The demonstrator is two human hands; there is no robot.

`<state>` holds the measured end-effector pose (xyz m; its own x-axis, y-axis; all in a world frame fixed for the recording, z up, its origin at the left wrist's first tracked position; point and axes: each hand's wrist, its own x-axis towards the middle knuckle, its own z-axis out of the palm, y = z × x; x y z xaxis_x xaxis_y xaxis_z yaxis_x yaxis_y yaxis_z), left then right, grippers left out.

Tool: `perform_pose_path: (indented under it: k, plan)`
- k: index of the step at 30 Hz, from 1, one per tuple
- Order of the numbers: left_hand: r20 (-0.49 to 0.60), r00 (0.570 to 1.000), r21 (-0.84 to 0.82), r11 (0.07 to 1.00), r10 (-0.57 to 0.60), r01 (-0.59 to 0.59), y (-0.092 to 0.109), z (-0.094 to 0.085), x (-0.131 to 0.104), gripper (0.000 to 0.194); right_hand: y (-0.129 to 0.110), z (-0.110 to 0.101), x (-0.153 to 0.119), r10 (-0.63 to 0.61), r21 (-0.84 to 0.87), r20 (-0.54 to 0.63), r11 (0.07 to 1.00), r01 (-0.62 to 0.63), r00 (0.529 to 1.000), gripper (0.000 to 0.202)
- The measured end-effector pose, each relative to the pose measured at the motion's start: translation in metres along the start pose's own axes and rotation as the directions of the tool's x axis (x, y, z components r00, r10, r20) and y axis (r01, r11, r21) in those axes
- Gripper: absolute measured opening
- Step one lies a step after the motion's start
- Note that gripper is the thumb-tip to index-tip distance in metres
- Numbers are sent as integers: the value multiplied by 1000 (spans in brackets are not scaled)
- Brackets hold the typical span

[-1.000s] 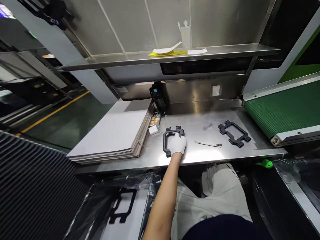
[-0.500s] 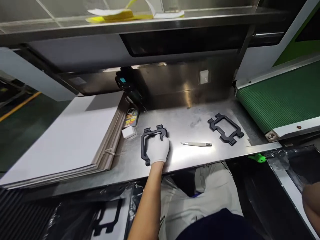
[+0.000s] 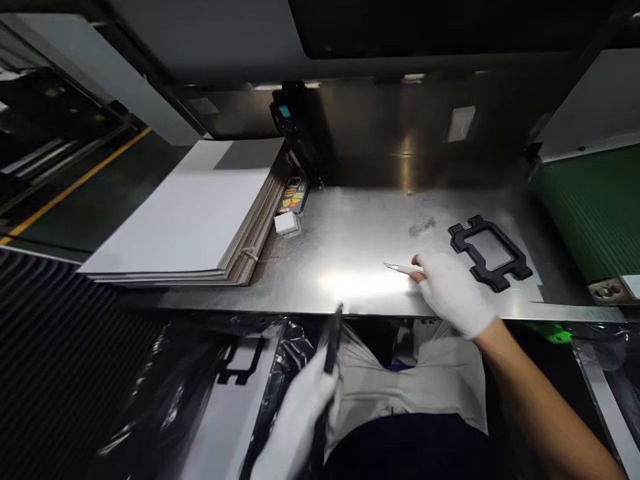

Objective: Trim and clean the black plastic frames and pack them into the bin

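My left hand (image 3: 305, 407), in a white glove and blurred, is closed on a black plastic frame (image 3: 334, 340), held edge-on over my lap in front of the table. On the metal table my right hand (image 3: 453, 287), also gloved but with bare fingertips showing, pinches the handle of a craft knife (image 3: 400, 268); its blade points left. Just right of that hand, a second black plastic frame (image 3: 493, 253) with clip-like tabs lies flat on the table (image 3: 350, 240).
A stack of white boards (image 3: 190, 213) stands at the left, beside a phone (image 3: 294, 195) and a small white block (image 3: 287, 223). A green conveyor belt (image 3: 595, 207) runs at the right. Below left, another black frame (image 3: 243, 363) lies on a white sheet.
My left hand has lifted its black frame off the table and drawn it back over my lap. My right hand has come into view and taken hold of the craft knife. The view has tilted down.
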<state>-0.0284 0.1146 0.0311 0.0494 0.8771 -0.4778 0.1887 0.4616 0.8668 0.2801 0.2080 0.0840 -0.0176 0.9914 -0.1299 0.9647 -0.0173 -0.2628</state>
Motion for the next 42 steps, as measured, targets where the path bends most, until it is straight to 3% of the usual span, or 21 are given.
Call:
perform_pose_path:
  k: [2, 4, 6, 9, 12, 14, 15, 17, 19, 20, 21, 23, 25, 27, 31, 36, 42]
  plan:
    - [143, 979, -150, 975, -145, 166, -38, 4, -36, 58, -17, 37, 22, 64, -106, 67, 993, -57, 996, 20]
    - [200, 960, -240, 940, -197, 243, -66, 11, -56, 58, -22, 61, 31, 112, -158, 106, 983, -94, 988, 24]
    - [218, 961, -307, 923, -168, 231, -86, 17, -64, 50, -17, 71, 33, 121, -159, 123, 982, -101, 985, 25]
    - [276, 955, -291, 937, -112, 194, -102, 23, -63, 35, -1, 66, 35, 115, -144, 146, 985, -94, 983, 20]
    - [276, 949, -169, 965, -149, 201, -104, 29, -56, 29, 14, 50, 21, 217, -142, 134, 970, -198, 967, 20]
    - [237, 952, -88, 972, -193, 219, -101, 35, -53, 26, 20, 40, -6, 247, -39, 161, 969, -244, 955, 24]
    - [221, 951, -54, 971, -215, 232, -99, 38, -52, 25, 21, 37, -26, 200, 70, 217, 973, -220, 955, 27]
    - [204, 951, -20, 971, -231, 240, -97, 45, -50, 31, 15, 43, -72, -36, 363, 376, 925, -112, 926, 33]
    - [213, 956, -21, 977, -202, 211, -96, 50, -49, 43, -1, 66, -119, -271, 577, 506, 812, -88, 818, 39]
    - [229, 958, -31, 982, -176, 187, -97, 53, -49, 47, -12, 82, -139, -318, 621, 552, 774, -126, 771, 41]
    - [246, 957, -39, 985, -153, 167, -97, 55, -48, 47, -24, 100, -156, -320, 633, 586, 754, -175, 744, 44]
    - [278, 951, -34, 988, -134, 149, -98, 58, -47, 34, -47, 135, -178, -241, 597, 620, 763, -249, 747, 48]
    - [298, 944, -20, 987, -145, 158, -101, 61, -46, 21, -62, 158, -186, -175, 554, 621, 787, -270, 764, 51]
    - [305, 941, -22, 987, -146, 160, -105, 62, -45, 15, -68, 167, -186, -152, 518, 631, 813, -267, 761, 55]
    - [277, 947, 22, 987, -160, 160, -113, 64, -47, 10, -67, 162, -183, -107, 448, 677, 845, -293, 728, 57]
    - [269, 939, 47, 977, -214, 209, -113, 70, -46, 7, -64, 167, -191, -78, 465, 646, 829, -311, 759, 54]
    - [203, 946, 73, 967, -253, 243, -109, 75, -44, 8, -66, 175, -200, -2, 467, 644, 794, -391, 765, 54]
